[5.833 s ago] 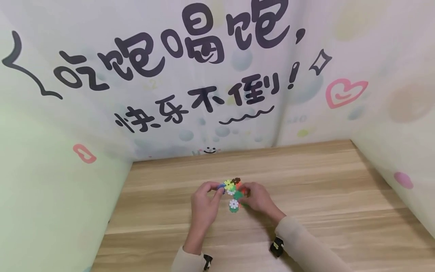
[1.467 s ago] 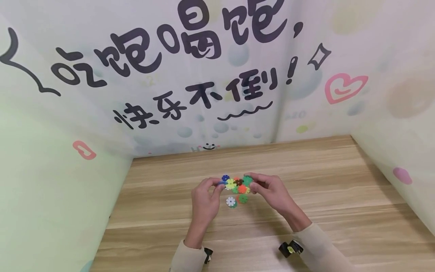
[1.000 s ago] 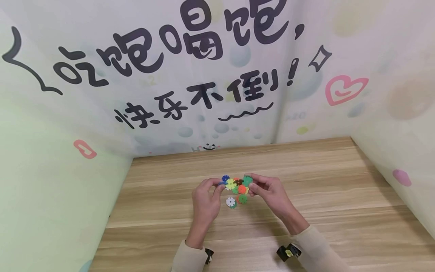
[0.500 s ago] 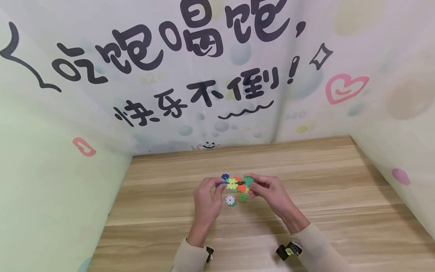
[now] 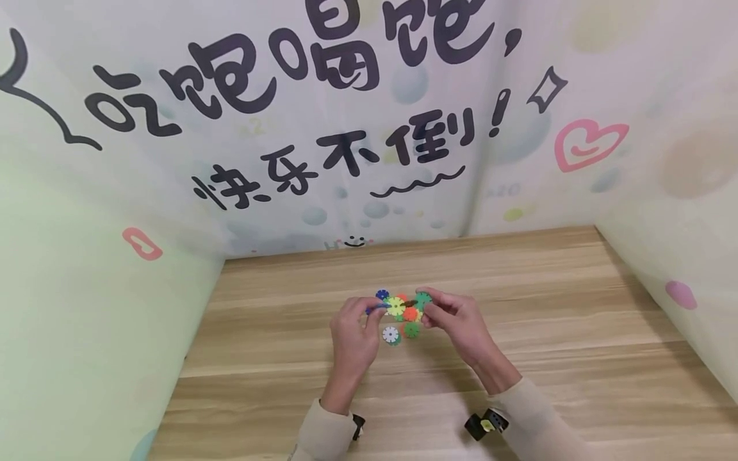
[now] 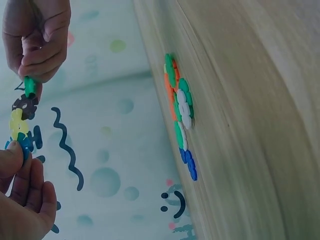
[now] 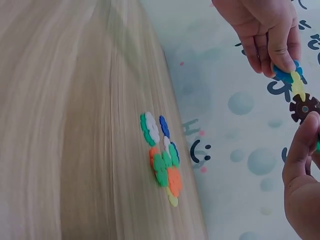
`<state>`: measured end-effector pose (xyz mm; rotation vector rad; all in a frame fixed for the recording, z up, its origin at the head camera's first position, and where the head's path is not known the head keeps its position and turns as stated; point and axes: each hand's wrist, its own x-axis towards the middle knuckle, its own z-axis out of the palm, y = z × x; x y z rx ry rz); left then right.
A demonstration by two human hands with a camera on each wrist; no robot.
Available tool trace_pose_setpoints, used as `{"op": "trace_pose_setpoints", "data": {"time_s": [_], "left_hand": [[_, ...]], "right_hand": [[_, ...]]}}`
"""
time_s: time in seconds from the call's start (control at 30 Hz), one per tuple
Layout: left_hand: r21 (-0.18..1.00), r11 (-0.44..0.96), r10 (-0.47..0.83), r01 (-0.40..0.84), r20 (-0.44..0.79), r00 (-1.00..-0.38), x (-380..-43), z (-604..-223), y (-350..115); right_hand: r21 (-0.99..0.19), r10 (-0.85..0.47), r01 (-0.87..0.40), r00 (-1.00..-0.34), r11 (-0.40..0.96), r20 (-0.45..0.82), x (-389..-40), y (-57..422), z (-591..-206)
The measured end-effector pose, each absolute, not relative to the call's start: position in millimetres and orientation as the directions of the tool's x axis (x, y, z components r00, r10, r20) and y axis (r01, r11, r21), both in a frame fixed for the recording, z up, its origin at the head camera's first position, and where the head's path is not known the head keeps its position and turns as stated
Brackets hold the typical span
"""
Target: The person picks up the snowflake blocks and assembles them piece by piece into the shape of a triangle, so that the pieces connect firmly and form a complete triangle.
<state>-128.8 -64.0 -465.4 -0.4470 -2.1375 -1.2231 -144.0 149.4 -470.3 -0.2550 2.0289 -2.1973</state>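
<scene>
Nearest are two beige sleeves (image 5: 325, 430), a black strap-on device at each wrist. Beyond the cuffs, the left hand (image 5: 354, 334) pinches a blue notched disc (image 7: 281, 75) between thumb and forefinger; the right hand (image 5: 464, 325) pinches a green notched disc (image 5: 423, 298) the same way. Between the fingertips, a yellow disc (image 5: 396, 307) and a brown disc (image 7: 303, 107) link these into a row, raised above the wood-grain table (image 5: 277, 358). Loose coloured discs (image 7: 160, 169) lie clustered on the tabletop below. Farthest stands a lettered backdrop (image 5: 277, 224).
</scene>
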Motion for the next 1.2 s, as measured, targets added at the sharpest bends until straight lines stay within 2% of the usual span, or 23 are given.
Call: {"op": "trace_pose_setpoints", "data": {"time_s": [0.27,0.43,0.63,0.83,0.97,1.2], "left_hand": [[0.688,0.535,0.116,0.490,0.515,-0.849,-125,-459,-63],[0.686,0.565,0.170,0.459,0.447,-0.878,-124,-454,-59],[0.715,0.544,0.184,0.440,0.409,-0.894,-124,-451,-56],[0.694,0.571,0.150,0.438,0.436,-0.887,-127,-451,-52],[0.689,0.581,0.128,0.432,0.447,-0.885,-129,-449,-52],[0.660,0.596,0.174,0.457,0.450,-0.876,-132,-448,-55]], "right_hand": [[-0.998,-0.243,-0.048,-0.968,-0.049,0.058,-143,150,-466],[-0.998,-0.223,-0.037,-0.974,-0.049,0.047,-141,146,-469],[-0.996,-0.208,-0.030,-0.977,-0.089,0.048,-140,139,-468],[-0.997,-0.217,-0.034,-0.975,-0.072,0.049,-139,136,-467],[-0.997,-0.205,-0.078,-0.976,-0.016,0.080,-139,136,-468],[-0.961,-0.207,-0.215,-0.962,0.172,0.178,-141,139,-468]]}}
